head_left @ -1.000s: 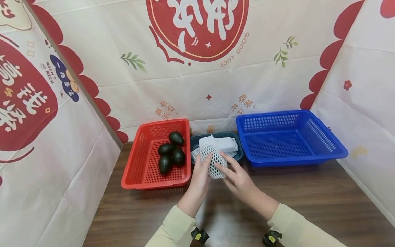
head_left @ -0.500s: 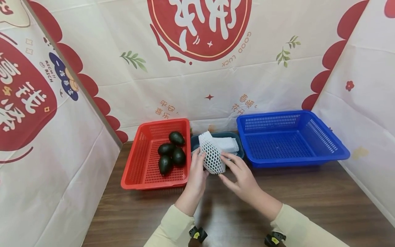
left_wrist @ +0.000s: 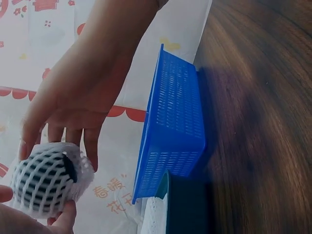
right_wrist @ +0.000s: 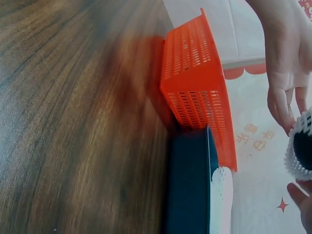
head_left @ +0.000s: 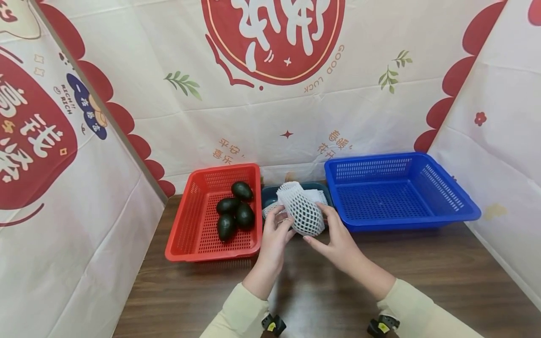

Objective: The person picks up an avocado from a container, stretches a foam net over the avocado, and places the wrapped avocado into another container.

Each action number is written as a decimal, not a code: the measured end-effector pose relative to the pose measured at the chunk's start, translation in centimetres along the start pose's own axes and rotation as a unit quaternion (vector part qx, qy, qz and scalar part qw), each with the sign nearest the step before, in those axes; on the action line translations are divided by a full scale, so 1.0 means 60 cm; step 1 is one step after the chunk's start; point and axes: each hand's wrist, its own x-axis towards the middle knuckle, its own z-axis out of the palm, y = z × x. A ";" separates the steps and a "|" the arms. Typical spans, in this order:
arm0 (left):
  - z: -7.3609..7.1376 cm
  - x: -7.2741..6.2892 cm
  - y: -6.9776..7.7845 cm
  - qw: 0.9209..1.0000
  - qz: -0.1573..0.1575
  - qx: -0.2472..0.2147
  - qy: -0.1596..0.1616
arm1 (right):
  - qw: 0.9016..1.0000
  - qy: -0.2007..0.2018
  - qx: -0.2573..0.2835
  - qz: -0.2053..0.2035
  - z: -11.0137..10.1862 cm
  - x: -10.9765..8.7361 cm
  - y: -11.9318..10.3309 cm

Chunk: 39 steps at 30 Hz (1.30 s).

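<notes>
A white foam net sleeve (head_left: pixel 303 213) with a dark avocado (left_wrist: pixel 70 168) inside is held up between both hands over the near side of the teal tray (head_left: pixel 325 187). My left hand (head_left: pixel 274 239) pinches the sleeve from the left. My right hand (head_left: pixel 341 244) grips its right side, thumb below and fingers along the edge. In the left wrist view the dark fruit shows through the mesh and at one open end; the sleeve's narrower, loose end points away in the head view. More white sleeves (head_left: pixel 318 195) lie in the tray behind it.
A red basket (head_left: pixel 181 234) with several avocados (head_left: pixel 227 227) stands on the left. To the right is a blue basket (head_left: pixel 374 192) with no contents visible. The teal tray sits between them on the wooden table (head_left: pixel 321 291). Printed cloth walls (head_left: pixel 270 112) enclose the back and sides.
The sleeve with the avocado has shifted right and its near end now looks rounder and fuller. My right hand has moved right and spread around it; my left fingers are more bent.
</notes>
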 end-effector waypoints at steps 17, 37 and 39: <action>0.046 0.017 -0.047 0.977 0.074 0.184 -0.080 | 0.999 -0.018 -0.049 -0.006 -0.071 0.014 0.067; 0.130 0.061 -0.120 0.792 0.183 0.564 -0.147 | 0.965 -0.035 -0.045 0.255 -0.177 0.049 0.155; 0.140 0.069 -0.129 0.769 0.199 0.591 -0.140 | 0.957 -0.036 -0.044 0.285 -0.178 0.054 0.162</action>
